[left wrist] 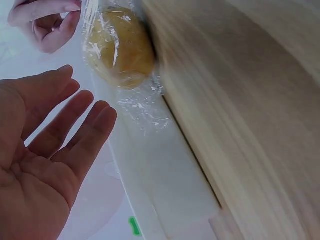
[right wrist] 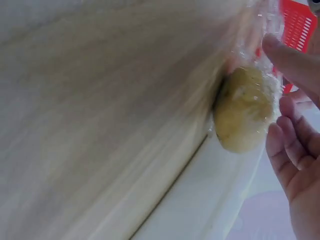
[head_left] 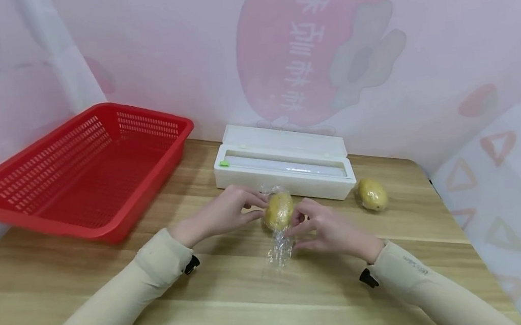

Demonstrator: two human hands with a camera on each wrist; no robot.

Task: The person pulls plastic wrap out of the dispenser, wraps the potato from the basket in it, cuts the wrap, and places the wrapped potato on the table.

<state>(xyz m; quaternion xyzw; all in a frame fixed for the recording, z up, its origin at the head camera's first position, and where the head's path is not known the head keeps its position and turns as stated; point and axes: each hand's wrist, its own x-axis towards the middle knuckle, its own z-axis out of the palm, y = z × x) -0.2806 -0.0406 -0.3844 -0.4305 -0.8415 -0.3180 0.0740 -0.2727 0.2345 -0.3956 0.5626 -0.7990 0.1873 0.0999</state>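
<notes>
A yellow potato in clear plastic wrap is between the two hands, in front of a white box. Some wrap trails from its near end in the head view. The left hand is at the potato's left; in the left wrist view the left hand has loosely bent fingers and holds nothing. At the potato's right, the right hand has its fingertips at the wrap, seemingly pinching it. The right wrist view shows its thumb against the wrap beside the potato; the exact contact is partly hidden.
The open white box holds a roll of plastic wrap behind the hands, with a green tab at its left. Another wrapped potato lies right of the box. A red basket stands at the left on the wooden table.
</notes>
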